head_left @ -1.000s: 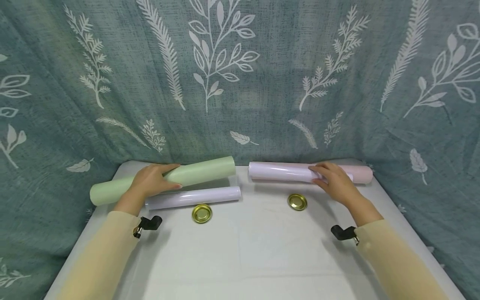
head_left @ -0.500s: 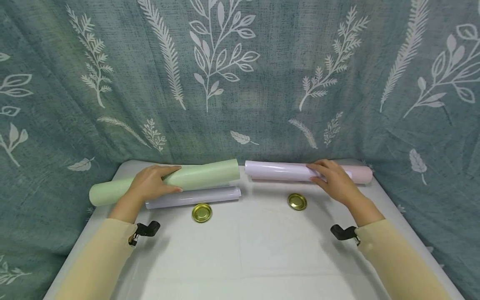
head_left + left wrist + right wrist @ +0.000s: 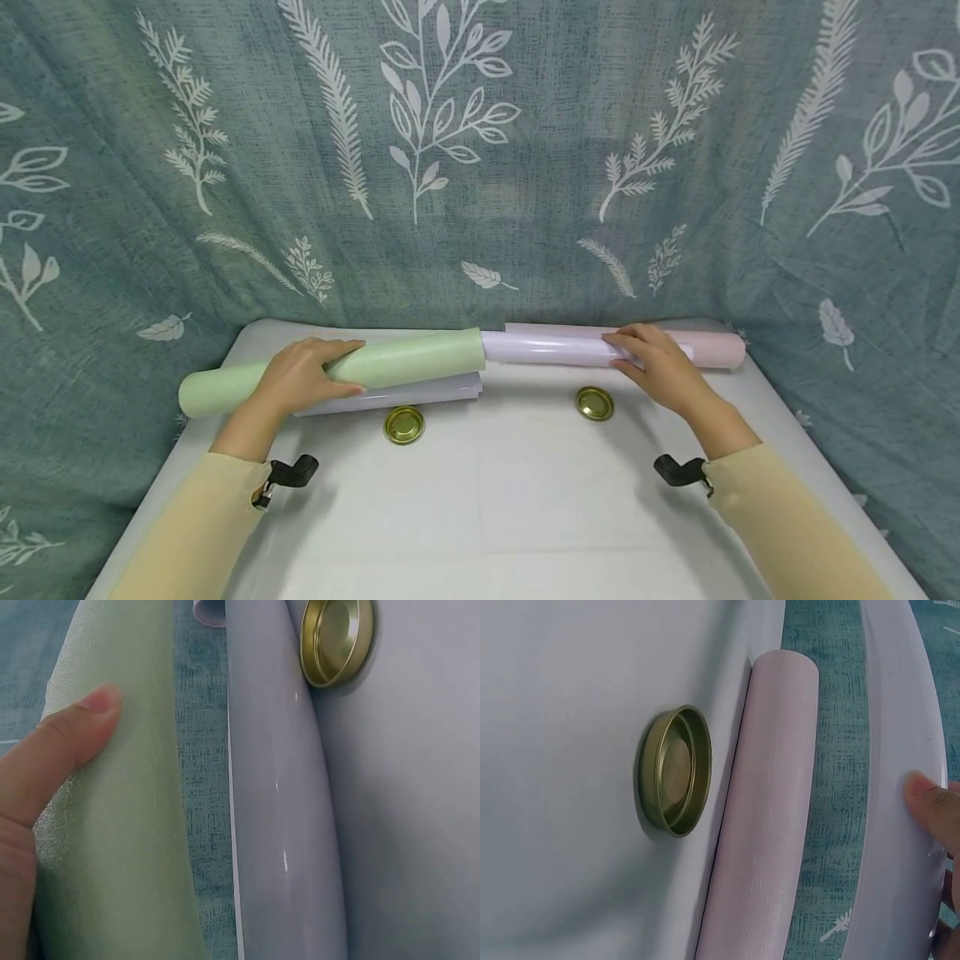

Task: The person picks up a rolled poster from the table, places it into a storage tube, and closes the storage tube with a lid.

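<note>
In the head view my left hand (image 3: 294, 379) grips a green roll (image 3: 408, 357) from above, held over the back left of the table. Its thumb presses the near side, as the left wrist view also shows. My right hand (image 3: 660, 371) holds a glossy pale-lavender roll (image 3: 551, 347) between thumb and fingers. The left end of this roll meets the green roll's right end and is hidden there; whether it sits inside or behind I cannot tell. A pink roll (image 3: 769, 802) lies on the table under the pale-lavender one. Below the green roll rests a second glossy lavender roll (image 3: 281, 795).
Two shallow gold lids or dishes stand on the white table (image 3: 480, 500): a left lid (image 3: 404, 425) beside the lower lavender roll, and a right lid (image 3: 595, 403) in front of the pink roll. A green leaf-patterned curtain (image 3: 525, 208) hangs behind the table.
The green roll's right end has moved right and down. The pale-lavender roll has shifted left, closing the gap between them, and more of the pink roll shows behind it.
</note>
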A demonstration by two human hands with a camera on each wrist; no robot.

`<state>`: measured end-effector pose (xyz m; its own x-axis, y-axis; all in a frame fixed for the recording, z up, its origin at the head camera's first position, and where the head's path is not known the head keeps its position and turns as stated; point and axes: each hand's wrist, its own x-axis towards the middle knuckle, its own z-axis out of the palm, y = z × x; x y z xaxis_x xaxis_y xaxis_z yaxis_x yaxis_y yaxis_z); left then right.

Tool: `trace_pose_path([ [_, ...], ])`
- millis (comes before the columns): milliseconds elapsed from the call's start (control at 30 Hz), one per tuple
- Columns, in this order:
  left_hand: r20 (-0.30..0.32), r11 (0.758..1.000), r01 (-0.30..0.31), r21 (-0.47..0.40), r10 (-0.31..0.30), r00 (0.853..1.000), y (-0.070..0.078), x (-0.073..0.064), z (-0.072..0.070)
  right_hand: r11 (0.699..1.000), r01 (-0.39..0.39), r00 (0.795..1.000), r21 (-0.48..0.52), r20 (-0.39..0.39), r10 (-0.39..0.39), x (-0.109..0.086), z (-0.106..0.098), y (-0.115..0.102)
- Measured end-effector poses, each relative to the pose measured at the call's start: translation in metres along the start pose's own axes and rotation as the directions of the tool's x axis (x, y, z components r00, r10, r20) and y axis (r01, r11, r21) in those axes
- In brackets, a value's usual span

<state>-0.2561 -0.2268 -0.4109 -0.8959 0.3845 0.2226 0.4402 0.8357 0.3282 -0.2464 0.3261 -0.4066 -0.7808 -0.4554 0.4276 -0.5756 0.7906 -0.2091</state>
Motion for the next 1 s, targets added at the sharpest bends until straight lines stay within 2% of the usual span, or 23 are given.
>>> trace_pose_path([
  [200,-0.026,0.999,-0.046,-0.004,0.046,0.999,0.003,-0.004,0.003,0.999,0.049,0.999,-0.001,-0.010,-0.049,0.000,0.005,-0.006],
  [467,-0.025,0.997,-0.071,-0.019,0.070,0.997,0.007,-0.007,0.009,0.995,0.098,0.995,0.021,-0.015,-0.097,0.002,0.012,-0.015],
  [767,0.019,0.996,-0.005,-0.092,0.007,1.000,0.012,-0.009,0.012,0.992,0.095,0.995,0.088,0.005,-0.095,0.005,0.020,-0.022],
  [1000,0.035,0.994,0.005,-0.112,-0.001,0.999,0.017,-0.010,0.013,0.985,0.133,0.991,0.112,-0.019,-0.132,0.007,0.023,-0.026],
])
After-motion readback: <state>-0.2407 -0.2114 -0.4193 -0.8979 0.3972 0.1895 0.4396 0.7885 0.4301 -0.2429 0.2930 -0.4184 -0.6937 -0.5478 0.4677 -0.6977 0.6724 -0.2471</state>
